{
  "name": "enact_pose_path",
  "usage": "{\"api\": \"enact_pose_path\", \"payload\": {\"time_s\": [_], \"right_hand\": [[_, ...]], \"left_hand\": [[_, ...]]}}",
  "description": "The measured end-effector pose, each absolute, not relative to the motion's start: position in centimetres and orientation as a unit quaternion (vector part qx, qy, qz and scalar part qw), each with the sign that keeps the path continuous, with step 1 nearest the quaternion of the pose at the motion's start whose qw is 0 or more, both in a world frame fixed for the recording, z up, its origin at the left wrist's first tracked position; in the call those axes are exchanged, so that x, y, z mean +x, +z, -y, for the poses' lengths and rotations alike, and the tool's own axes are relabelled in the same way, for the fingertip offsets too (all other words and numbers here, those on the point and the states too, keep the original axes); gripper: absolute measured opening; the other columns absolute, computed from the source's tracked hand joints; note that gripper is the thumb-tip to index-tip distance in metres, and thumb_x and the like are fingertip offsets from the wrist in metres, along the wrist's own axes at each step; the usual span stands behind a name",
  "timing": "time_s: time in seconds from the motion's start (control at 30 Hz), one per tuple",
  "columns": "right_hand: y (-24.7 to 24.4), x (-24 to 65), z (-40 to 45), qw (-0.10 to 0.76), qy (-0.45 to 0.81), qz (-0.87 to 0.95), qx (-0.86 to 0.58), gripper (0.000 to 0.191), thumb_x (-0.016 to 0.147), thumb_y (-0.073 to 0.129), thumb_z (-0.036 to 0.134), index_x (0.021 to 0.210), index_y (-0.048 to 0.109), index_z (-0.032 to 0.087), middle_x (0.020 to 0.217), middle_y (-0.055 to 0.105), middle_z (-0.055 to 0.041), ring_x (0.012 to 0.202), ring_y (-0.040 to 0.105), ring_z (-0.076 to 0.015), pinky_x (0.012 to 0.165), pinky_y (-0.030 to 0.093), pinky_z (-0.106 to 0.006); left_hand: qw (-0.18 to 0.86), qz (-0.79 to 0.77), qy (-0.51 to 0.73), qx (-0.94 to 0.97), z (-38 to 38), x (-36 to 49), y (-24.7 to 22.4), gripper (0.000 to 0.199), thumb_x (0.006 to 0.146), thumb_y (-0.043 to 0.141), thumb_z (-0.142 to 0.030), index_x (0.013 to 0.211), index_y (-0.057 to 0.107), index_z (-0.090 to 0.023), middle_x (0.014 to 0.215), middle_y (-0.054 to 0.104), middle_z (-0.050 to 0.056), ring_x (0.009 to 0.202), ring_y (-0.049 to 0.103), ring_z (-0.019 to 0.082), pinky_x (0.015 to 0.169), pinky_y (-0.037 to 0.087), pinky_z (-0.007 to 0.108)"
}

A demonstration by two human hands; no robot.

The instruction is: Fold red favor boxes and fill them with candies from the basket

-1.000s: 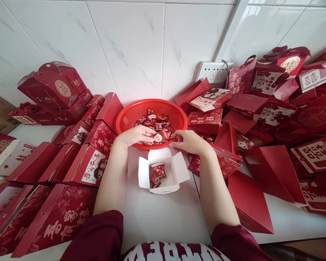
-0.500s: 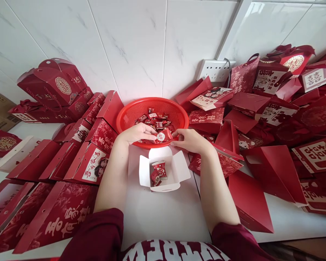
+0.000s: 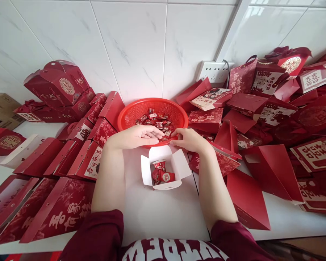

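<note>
A red plastic basket (image 3: pixel 127 116) stands against the wall with many small wrapped candies (image 3: pixel 159 125) inside. In front of it sits an open white box (image 3: pixel 147 170), its flaps spread, with several red-wrapped candies (image 3: pixel 167 177) at the bottom. My left hand (image 3: pixel 143 136) hovers over the basket's front rim, fingers apart and holding nothing visible. At the rim's right side is my right hand (image 3: pixel 187 139), its thumb and fingertips close together; whatever may be between them is too hidden to make out.
Rows of red gift boxes (image 3: pixel 59 214) line the left side, with carrying boxes (image 3: pixel 57 87) behind. Unfolded and upright red boxes (image 3: pixel 247 199) crowd the right. A power strip (image 3: pixel 213 71) is on the wall, and a cardboard box (image 3: pixel 2 110) is far left.
A red candy with a round label, formerly between my hands, now lies in the white box. My left fingers have opened and shifted slightly right. The view has moved slightly.
</note>
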State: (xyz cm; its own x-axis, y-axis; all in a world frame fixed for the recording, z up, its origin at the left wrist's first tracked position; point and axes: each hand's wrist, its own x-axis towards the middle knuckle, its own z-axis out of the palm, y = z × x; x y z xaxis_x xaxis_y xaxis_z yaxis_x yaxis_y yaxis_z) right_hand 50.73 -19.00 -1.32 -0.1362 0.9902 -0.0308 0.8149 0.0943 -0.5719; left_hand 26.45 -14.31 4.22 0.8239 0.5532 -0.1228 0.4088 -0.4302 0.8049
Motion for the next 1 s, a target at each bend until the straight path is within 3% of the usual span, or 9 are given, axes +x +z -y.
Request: {"api": "enact_pose_path", "payload": {"time_s": [0.2,0.4,0.5,0.6,0.67,0.73,0.83,1.0], "right_hand": [[-0.6,50.0,20.2,0.173,0.205,0.723,-0.637,0.013,0.083,0.059,0.031,0.090,0.058,0.019,0.091,0.067,-0.0060,0.080,0.059,-0.0187,0.061,0.036,-0.026],[0.3,49.3,22.2,0.117,0.224,0.738,-0.625,0.023,0.084,0.060,0.039,0.094,0.053,0.020,0.093,0.067,-0.0074,0.081,0.061,-0.0211,0.057,0.037,-0.026],[0.4,49.1,22.6,0.069,0.238,0.751,-0.612,0.030,0.075,0.069,0.032,0.099,0.056,0.019,0.100,0.066,-0.0105,0.084,0.061,-0.0236,0.057,0.038,-0.027],[0.3,48.8,22.4,0.045,0.253,0.764,-0.592,0.019,0.069,0.068,0.018,0.086,0.060,0.016,0.090,0.067,-0.0109,0.076,0.061,-0.0233,0.053,0.037,-0.027],[0.5,48.7,22.3,0.040,0.259,0.778,-0.571,0.014,0.070,0.064,0.013,0.083,0.062,0.016,0.087,0.068,-0.0094,0.076,0.061,-0.0225,0.056,0.037,-0.027],[1.1,48.7,22.5,0.064,0.265,0.802,-0.532,0.017,0.073,0.062,0.013,0.089,0.064,0.018,0.094,0.068,-0.0070,0.083,0.061,-0.0214,0.063,0.040,-0.027],[2.4,48.9,23.2,0.144,0.319,0.842,-0.412,0.018,0.082,0.057,0.014,0.097,0.065,0.021,0.096,0.069,-0.0014,0.086,0.062,-0.0163,0.072,0.043,-0.025],[3.3,49.7,23.8,0.263,0.383,0.822,-0.327,0.017,0.090,0.055,0.021,0.103,0.066,0.019,0.091,0.068,-0.0014,0.075,0.059,-0.0132,0.065,0.042,-0.024]], "left_hand": [[0.333,-0.344,0.286,0.830,19.7,27.1,5.3,0.020,0.090,0.058,-0.033,0.105,0.069,-0.025,0.110,0.069,0.003,0.103,0.064,0.017,0.091,0.053,0.031],[0.243,-0.353,0.479,0.766,22.4,28.4,1.6,0.012,0.089,0.059,-0.027,0.093,0.067,-0.019,0.109,0.065,0.006,0.106,0.061,0.018,0.088,0.052,0.032],[0.193,-0.330,0.535,0.753,23.0,26.7,-1.3,0.011,0.089,0.058,-0.024,0.096,0.065,-0.018,0.101,0.065,0.006,0.099,0.062,0.018,0.086,0.052,0.034],[0.113,-0.302,0.582,0.747,23.0,24.5,-4.6,0.022,0.090,0.053,-0.031,0.106,0.062,-0.019,0.102,0.064,0.009,0.092,0.061,0.020,0.075,0.052,0.034],[0.093,-0.288,0.592,0.747,22.9,23.6,-6.5,0.035,0.090,0.049,-0.040,0.116,0.058,-0.018,0.111,0.062,0.012,0.101,0.060,0.024,0.070,0.053,0.035],[0.121,-0.290,0.585,0.748,22.8,23.5,-7.9,0.043,0.090,0.046,-0.043,0.124,0.053,-0.018,0.121,0.058,0.015,0.112,0.056,0.028,0.073,0.055,0.037],[0.188,-0.292,0.593,0.726,22.8,23.9,-9.0,0.047,0.094,0.038,-0.046,0.129,0.050,-0.018,0.124,0.055,0.016,0.112,0.057,0.028,0.077,0.054,0.040],[0.268,-0.355,0.599,0.666,23.3,24.6,-9.8,0.062,0.092,0.024,-0.065,0.122,0.054,-0.019,0.118,0.060,0.015,0.106,0.060,0.027,0.079,0.054,0.041]]}}
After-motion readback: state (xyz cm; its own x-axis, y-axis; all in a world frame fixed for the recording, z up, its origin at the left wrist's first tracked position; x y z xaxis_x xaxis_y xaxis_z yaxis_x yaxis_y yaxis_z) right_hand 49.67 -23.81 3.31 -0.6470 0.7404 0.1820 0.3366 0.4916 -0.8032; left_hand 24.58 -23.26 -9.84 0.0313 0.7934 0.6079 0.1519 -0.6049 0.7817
